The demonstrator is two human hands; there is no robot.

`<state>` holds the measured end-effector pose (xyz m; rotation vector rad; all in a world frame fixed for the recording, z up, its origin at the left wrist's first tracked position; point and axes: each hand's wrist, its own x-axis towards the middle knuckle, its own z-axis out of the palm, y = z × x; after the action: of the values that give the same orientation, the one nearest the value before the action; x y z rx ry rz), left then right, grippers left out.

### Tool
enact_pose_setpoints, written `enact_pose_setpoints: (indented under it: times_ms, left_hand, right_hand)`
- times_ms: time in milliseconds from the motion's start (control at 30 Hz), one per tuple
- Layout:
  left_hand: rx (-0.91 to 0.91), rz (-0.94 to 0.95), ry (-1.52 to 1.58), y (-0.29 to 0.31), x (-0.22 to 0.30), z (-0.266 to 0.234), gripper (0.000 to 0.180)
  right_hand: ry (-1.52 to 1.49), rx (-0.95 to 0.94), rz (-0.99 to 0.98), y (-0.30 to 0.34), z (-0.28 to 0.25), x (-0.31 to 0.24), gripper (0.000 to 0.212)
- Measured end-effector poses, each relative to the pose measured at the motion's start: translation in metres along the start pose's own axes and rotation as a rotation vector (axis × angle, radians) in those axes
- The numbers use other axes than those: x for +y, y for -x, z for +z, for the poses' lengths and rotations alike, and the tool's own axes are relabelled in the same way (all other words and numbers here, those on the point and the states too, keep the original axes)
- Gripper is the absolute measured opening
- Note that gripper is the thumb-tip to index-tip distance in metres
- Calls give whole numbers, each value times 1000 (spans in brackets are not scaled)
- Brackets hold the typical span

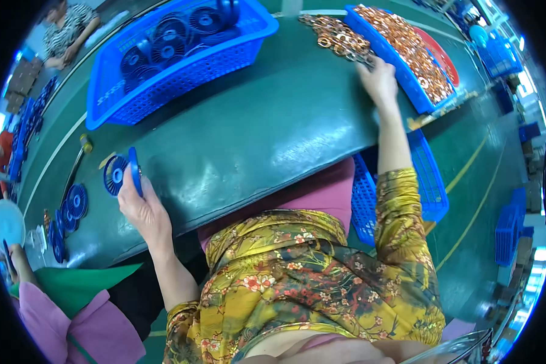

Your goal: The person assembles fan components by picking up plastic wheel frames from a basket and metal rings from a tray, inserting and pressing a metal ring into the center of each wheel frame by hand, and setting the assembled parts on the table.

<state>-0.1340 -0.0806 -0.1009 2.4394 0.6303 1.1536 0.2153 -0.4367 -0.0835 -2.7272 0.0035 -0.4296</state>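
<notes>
On the left, my left hand [144, 209] is closed around a blue round finned wheel [135, 171], held on edge above the green-topped table. A second blue finned wheel [113, 175] sits just beyond it, partly hidden. My right hand [380, 85] reaches to the far right, its fingertips bent together at the near edge of a loose pile of copper-coloured rings [341, 39]. Whatever lies between those fingertips is too small to make out. Right beside this hand stands a long blue tray [400, 73] heaped with more copper-coloured rings [403, 45].
A blue perforated basket [188, 85] of dark finned wheels [168, 39] stands at the back left. Several blue wheels [73, 203] and a hammer [85, 144] lie far left, near a co-worker's hand [21, 261]. Another blue basket [428, 176] is below the table's right edge.
</notes>
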Motion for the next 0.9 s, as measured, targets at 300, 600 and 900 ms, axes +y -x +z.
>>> enact_pose_setpoints:
  times_ms: [300,600,900]
  left_hand:
    - [-44,87,-178,-25,-2,-11,33]
    - [-447,191,-100,-183,23,38,37]
    - [-849,91,-543,-260,-16,116,57]
  right_hand:
    - [-189,-27,-272,10,9,0,26]
    - [91,173,-158,-2,20,6,24]
    - [-38,99,-246,13,20,14,31]
